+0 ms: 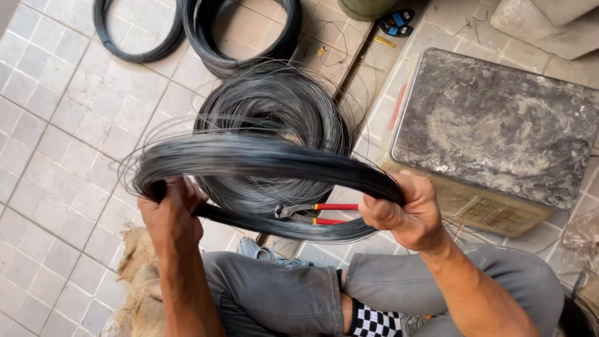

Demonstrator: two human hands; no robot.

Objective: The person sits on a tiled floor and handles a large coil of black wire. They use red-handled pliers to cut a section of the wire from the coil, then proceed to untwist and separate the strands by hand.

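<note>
Tiled floor, coils of dark wire laid flat on it. Beside them a platform scale, its steel top dulled and bare. The biggest coil lay directly ahead of the seated person. Lifted above it, a smaller wire bundle was held level between both hands — left hand wrapped tight round its near-left rim, right hand clenched round the right end, likely so the loops could not spring apart. Red-handled cutters rested on the big coil, within easy reach. Burlap sacking by the knee.
</note>
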